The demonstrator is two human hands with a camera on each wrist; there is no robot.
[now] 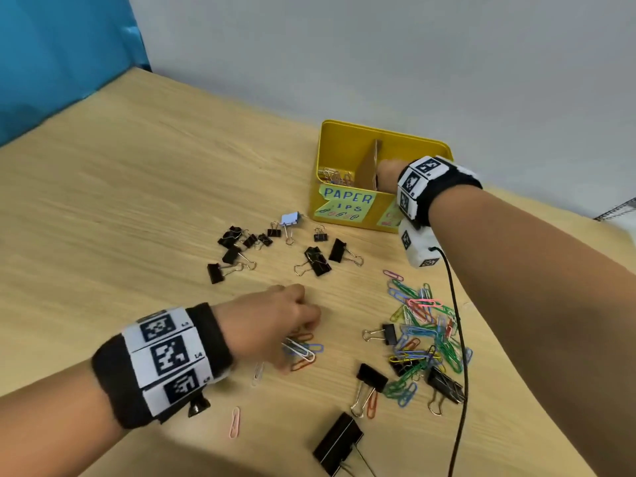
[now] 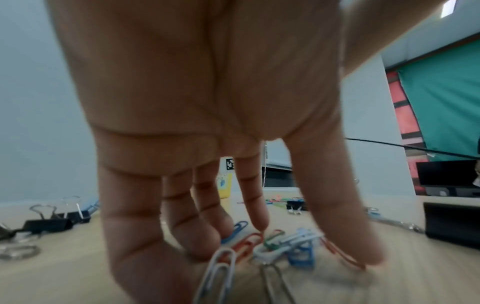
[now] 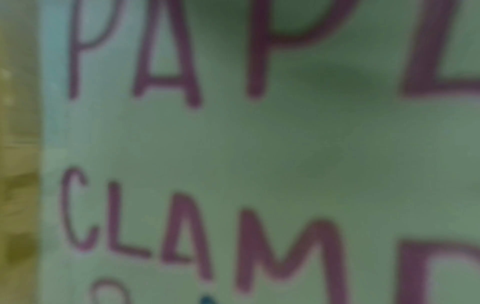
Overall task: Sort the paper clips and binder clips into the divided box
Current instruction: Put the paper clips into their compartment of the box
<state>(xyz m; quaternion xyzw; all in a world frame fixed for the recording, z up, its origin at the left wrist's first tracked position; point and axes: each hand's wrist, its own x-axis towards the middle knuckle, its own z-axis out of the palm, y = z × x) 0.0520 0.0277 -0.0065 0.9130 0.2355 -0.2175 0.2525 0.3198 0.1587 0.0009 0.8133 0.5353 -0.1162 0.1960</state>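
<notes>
A yellow box [image 1: 344,215] stands at the back of the table, split by a cardboard divider [image 1: 369,166]. Its left compartment, labelled PAPER CLIPS, holds several paper clips [image 1: 335,175]. My right hand [image 1: 387,173] reaches down into the right compartment, and the box wall hides its fingers. My left hand [image 1: 296,339] hovers over a small cluster of paper clips [image 1: 304,351] near the table's middle. In the left wrist view its fingers [image 2: 254,207] and thumb point down almost straight around those paper clips [image 2: 275,244], tips touching them and the table.
Black binder clips [image 1: 275,246] lie scattered left of the box, and a large one [image 1: 339,442] lies near the front edge. A heap of coloured paper clips [image 1: 423,332] with binder clips mixed in lies on the right. A black cable [image 1: 459,356] crosses it. The green label [image 3: 259,144] fills the right wrist view.
</notes>
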